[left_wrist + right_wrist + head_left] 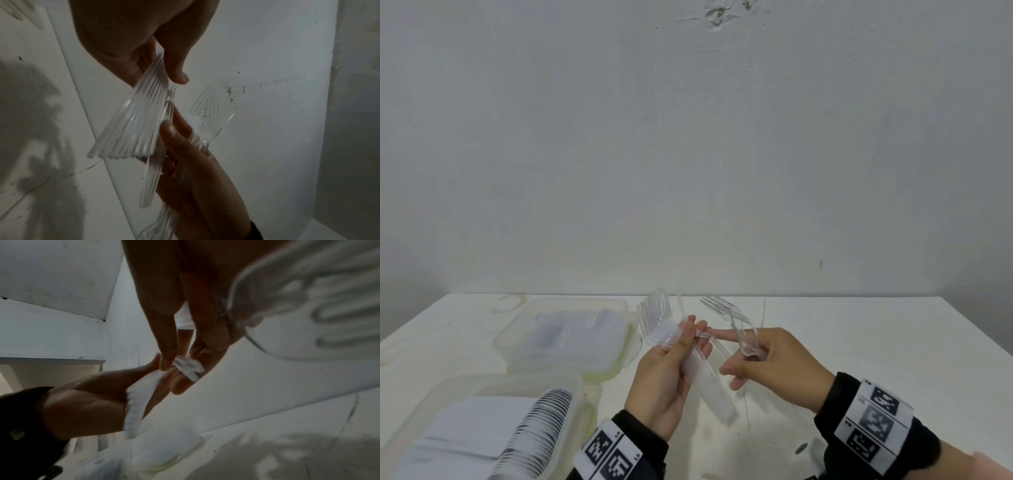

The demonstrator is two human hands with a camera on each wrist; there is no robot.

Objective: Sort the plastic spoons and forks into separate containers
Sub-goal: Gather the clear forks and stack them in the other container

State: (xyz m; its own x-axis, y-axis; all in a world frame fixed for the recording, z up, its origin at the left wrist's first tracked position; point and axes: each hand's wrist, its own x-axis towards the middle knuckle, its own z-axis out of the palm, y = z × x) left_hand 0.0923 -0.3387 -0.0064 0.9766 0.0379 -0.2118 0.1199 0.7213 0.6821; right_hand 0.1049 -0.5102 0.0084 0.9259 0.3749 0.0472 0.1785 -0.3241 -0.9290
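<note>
At the near left corner of the table (859,342) we have a clear tub (482,383) with a long nested row of cutlery (541,431) standing on edge in it; we cannot tell from here whether these are spoons or forks. Behind it, toward the table's far edge, sits a second tub (571,363) with clear plastic pieces lying flat inside, too pale to identify. Moving to the middle, our left hand (667,380) is curled around a thick stack of forks (674,339), tines fanned up and away from us, handles running down across the palm. Just to its right, our right hand (777,363) pinches a smaller bunch of forks (736,325) between bent fingers, while its straight forefinger (722,334) reaches over to touch the big stack by the left thumb. Both bunches are off the table and almost meeting. We judge the sorting to be well advanced: both tubs already hold a good load, and no loose cutlery shows on the table. What seems left is to join or square up these two bunches and drop them into the forks' tub.
</note>
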